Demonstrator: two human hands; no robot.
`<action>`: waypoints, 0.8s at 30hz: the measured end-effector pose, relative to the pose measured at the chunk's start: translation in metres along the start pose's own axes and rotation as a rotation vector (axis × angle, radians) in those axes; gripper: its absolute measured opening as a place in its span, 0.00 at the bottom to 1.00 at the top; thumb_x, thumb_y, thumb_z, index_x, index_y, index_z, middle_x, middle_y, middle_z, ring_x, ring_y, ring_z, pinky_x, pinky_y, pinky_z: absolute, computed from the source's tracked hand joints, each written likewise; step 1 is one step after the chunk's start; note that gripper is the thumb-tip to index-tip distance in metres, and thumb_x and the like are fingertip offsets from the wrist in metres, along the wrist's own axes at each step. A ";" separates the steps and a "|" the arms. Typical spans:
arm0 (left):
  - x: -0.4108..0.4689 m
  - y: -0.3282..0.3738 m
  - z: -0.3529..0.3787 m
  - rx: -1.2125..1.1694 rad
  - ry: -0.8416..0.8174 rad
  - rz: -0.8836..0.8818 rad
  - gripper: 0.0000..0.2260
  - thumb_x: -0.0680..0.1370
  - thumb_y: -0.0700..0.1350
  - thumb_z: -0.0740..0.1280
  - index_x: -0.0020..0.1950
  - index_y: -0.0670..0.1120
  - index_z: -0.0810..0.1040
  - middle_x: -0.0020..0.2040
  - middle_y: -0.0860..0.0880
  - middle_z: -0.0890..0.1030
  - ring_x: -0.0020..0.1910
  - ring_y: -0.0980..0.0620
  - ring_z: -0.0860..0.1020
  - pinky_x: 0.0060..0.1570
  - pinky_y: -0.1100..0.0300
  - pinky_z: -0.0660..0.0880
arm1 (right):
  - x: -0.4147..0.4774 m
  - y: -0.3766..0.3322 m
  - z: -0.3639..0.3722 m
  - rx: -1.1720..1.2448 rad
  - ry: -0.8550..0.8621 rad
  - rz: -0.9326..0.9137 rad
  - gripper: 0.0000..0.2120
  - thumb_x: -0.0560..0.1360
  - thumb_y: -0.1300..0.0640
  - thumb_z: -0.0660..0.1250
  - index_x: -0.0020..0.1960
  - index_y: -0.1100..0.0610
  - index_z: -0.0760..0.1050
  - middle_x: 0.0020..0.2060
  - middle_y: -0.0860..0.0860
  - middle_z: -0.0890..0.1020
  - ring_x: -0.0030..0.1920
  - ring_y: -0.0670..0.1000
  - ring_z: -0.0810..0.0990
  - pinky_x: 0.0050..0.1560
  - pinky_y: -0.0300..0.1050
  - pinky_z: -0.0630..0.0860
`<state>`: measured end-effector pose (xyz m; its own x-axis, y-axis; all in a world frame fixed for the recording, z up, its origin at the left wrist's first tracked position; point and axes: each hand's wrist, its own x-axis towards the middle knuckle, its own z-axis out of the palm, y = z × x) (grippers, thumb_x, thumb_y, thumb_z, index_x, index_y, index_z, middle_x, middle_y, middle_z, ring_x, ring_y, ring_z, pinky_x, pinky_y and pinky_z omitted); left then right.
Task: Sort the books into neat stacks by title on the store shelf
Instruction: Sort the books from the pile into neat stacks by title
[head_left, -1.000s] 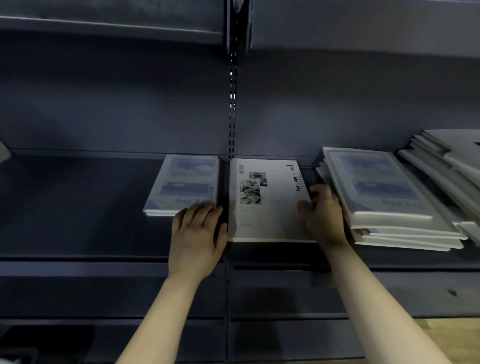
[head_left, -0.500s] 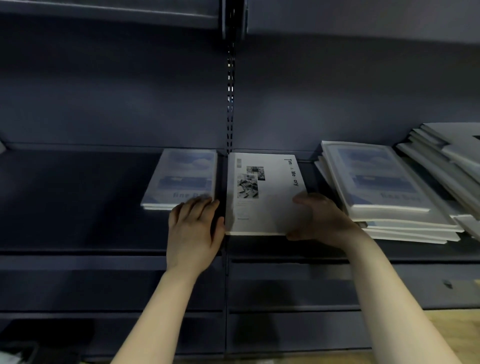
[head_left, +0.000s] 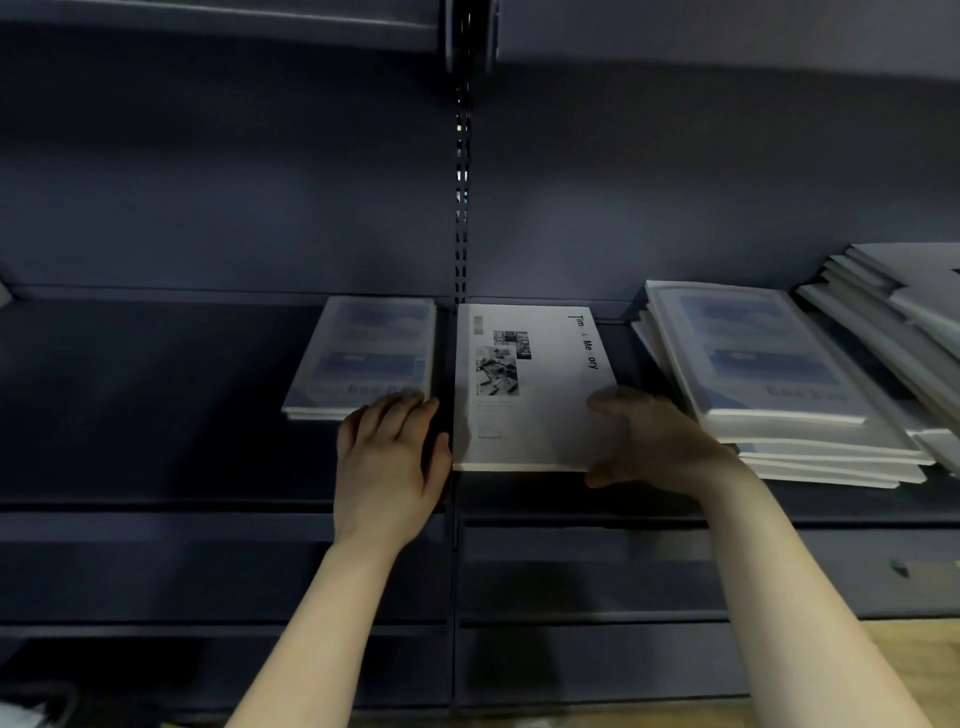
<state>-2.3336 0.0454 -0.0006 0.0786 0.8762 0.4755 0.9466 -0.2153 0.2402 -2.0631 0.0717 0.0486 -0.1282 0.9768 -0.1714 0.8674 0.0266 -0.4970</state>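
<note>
A white book (head_left: 519, 395) with black lettering and small photos lies flat on the dark shelf (head_left: 156, 415), just right of the upright. My right hand (head_left: 660, 447) grips its near right corner, thumb on the cover and a finger at the front edge. A thin stack of blue-cover books (head_left: 363, 353) lies to the left. My left hand (head_left: 389, 467) rests with straight fingers on that stack's near edge, its thumb against the white book's left side. A taller stack of blue-cover books (head_left: 769, 374) sits right of my right hand.
A slanted pile of white books (head_left: 893, 322) lies at the far right, overlapping the tall stack. The slotted upright (head_left: 462, 208) divides the shelf bays. Another shelf (head_left: 208, 21) hangs above, and lower shelves (head_left: 571, 571) run below. The shelf's left part holds nothing.
My right hand slid from the white book's right edge down to its near right corner and took hold there. My left hand stayed on the left stack's near edge.
</note>
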 end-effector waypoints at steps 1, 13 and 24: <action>0.000 0.000 0.000 -0.001 0.002 0.000 0.20 0.77 0.53 0.55 0.62 0.45 0.77 0.60 0.47 0.79 0.62 0.46 0.72 0.62 0.51 0.60 | 0.000 -0.001 0.000 -0.023 -0.017 -0.010 0.44 0.61 0.52 0.82 0.73 0.51 0.66 0.69 0.46 0.68 0.70 0.52 0.65 0.71 0.53 0.65; 0.000 -0.001 0.001 -0.012 0.007 -0.008 0.20 0.77 0.53 0.55 0.62 0.45 0.77 0.60 0.47 0.79 0.60 0.46 0.73 0.61 0.51 0.62 | -0.001 -0.002 -0.003 -0.126 -0.003 -0.029 0.41 0.65 0.52 0.78 0.74 0.50 0.64 0.71 0.48 0.65 0.71 0.56 0.62 0.72 0.55 0.63; 0.001 -0.002 0.000 -0.021 0.015 -0.019 0.19 0.77 0.53 0.56 0.62 0.46 0.77 0.60 0.48 0.79 0.62 0.46 0.73 0.64 0.49 0.62 | -0.004 -0.013 -0.003 -0.099 -0.013 0.050 0.41 0.65 0.54 0.79 0.74 0.51 0.64 0.71 0.48 0.65 0.71 0.55 0.64 0.71 0.55 0.65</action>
<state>-2.3350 0.0465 -0.0004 0.0557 0.8737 0.4832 0.9409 -0.2078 0.2673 -2.0728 0.0681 0.0584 -0.0893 0.9746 -0.2054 0.9162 -0.0005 -0.4007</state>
